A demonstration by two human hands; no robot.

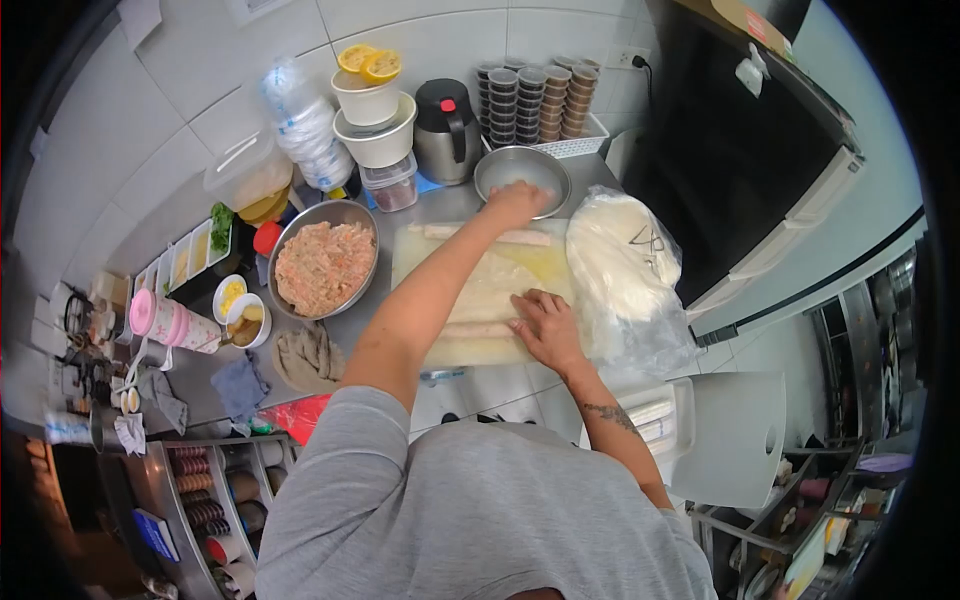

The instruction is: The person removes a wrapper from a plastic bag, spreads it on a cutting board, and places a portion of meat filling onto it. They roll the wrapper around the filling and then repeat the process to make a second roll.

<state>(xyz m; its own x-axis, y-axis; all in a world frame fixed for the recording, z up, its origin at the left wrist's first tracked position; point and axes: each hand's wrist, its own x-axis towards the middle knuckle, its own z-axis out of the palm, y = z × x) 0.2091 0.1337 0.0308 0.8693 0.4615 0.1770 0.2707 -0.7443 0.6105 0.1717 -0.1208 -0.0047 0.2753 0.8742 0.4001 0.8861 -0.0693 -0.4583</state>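
My left hand [516, 203] reaches over the near rim of a shallow metal bowl [497, 172], its fingers smeared by motion. Fingers spread, my right hand [547, 326] rests on the near right part of a pale dough sheet [490, 285] on a cutting board [405, 270]. A filled dough roll [470, 330] lies along the near edge of the sheet, close to my right fingertips. Another pinkish roll [525, 237] lies along the far edge, partly hidden under my left forearm.
Left of the board stands a metal bowl of ground meat mixture [323, 268]. A plastic bag of dough [625, 260] lies at the right. Behind are a thermal jug [447, 135], white tubs [377, 140] and stacked sauce cups [540, 100]. Cloths [305, 357] lie near the front edge.
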